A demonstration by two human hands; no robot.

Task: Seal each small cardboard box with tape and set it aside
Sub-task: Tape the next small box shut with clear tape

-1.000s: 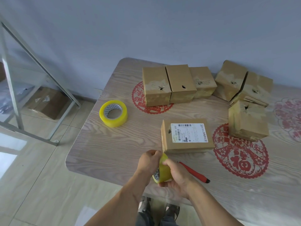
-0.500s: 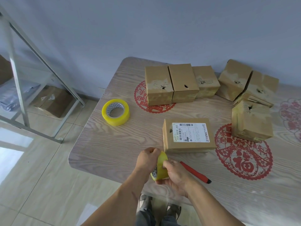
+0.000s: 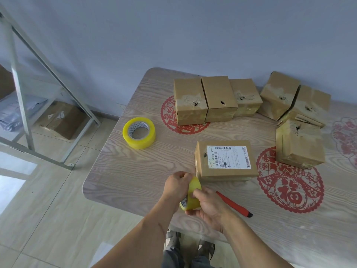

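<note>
Hands [image 3: 193, 192] unmoved, two tape rolls [image 3: 139, 132], seven boxes [image 3: 224, 160]

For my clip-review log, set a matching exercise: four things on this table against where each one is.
Things:
1. yellow tape roll with patterned core
2. second yellow tape roll
3. red-handled cutter
4. brown cardboard box with white shipping label

Places:
A. flat on the table, just beyond the hands
B. lying on the table right of the right hand
C. held between left hand and right hand
D. flat near the table's left edge

Pairs: 1-D, 2-C, 3-B, 4-A
</note>
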